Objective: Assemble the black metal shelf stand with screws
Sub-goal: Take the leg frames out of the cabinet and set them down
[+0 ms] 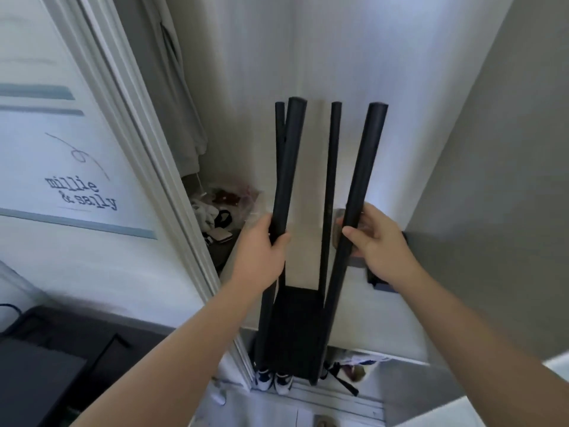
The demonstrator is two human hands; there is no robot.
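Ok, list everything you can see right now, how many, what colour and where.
black metal stand: one, black, centre, posts pointing up
posts: four, black, rising from the stand's base panel
poster: one, white with blue-grey bands, left, reading millie & sally
door frame: one, white, right of the poster
sneakers: two, white and blue, floor below the stand
clutter: one pile, mixed colours, beyond the left hand
left hand: one, gripping the near left post
right hand: one, gripping the near right post
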